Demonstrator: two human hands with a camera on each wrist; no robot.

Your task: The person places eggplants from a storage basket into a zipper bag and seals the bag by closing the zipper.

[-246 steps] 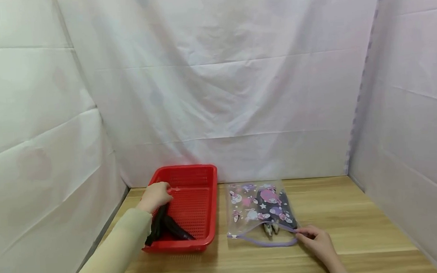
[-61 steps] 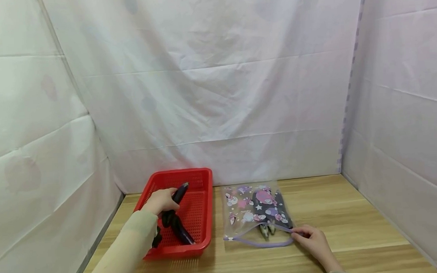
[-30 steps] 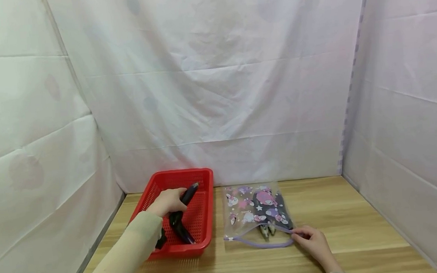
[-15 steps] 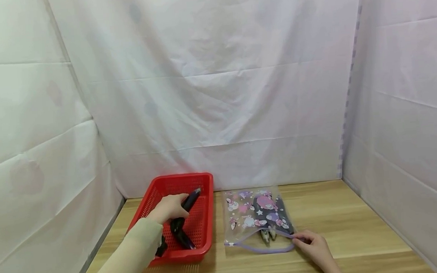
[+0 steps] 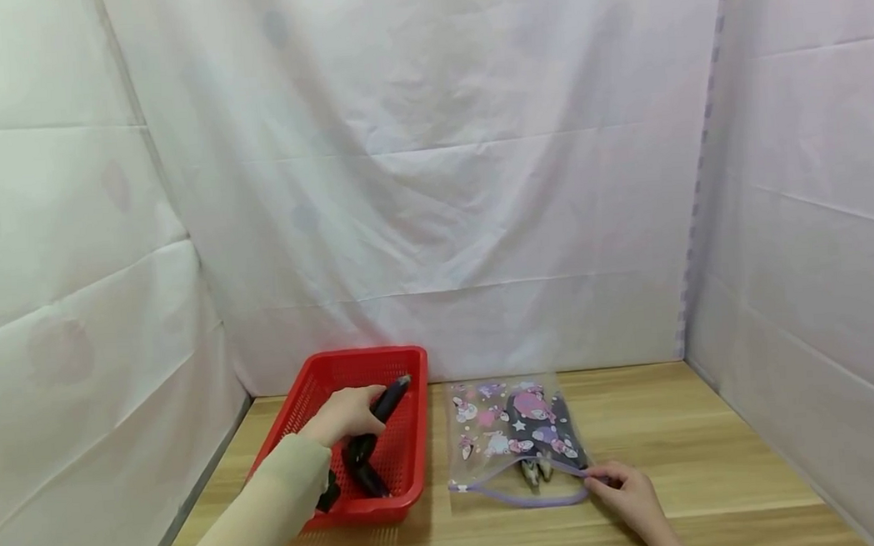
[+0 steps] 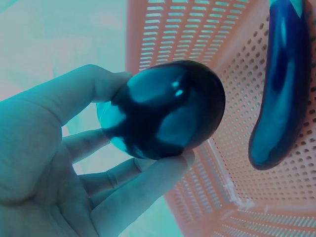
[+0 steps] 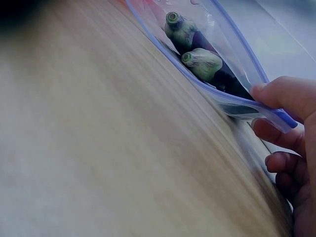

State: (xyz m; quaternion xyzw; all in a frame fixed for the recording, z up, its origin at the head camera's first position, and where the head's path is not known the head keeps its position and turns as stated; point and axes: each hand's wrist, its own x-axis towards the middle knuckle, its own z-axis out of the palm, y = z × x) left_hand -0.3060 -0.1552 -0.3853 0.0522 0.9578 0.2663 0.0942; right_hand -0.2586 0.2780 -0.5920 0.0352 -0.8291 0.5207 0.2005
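My left hand (image 5: 346, 416) grips a dark purple eggplant (image 5: 390, 399) over the red basket, with its stem end pointing up and to the right. In the left wrist view its rounded end (image 6: 173, 108) faces the camera, thumb on one side and fingers on the other. Below it another eggplant (image 5: 369, 480) lies in the basket (image 5: 420, 441). My right hand (image 5: 631, 495) pinches the corner of a clear zip bag (image 5: 479, 462) printed with cartoon figures. The bag's mouth gapes, and two eggplants (image 7: 202, 64) lie inside, their green stem ends at the opening.
The basket and bag stand side by side on a wooden table (image 5: 687, 433). A white slider (image 5: 461, 488) sits at the left end of the bag's purple zip. White cloth walls (image 5: 433, 215) close off the back and both sides.
Over eight seconds, my left hand has gone from reaching into the basket's left side to holding an eggplant, then shifted slightly right with it. My right hand keeps its pinch on the bag.
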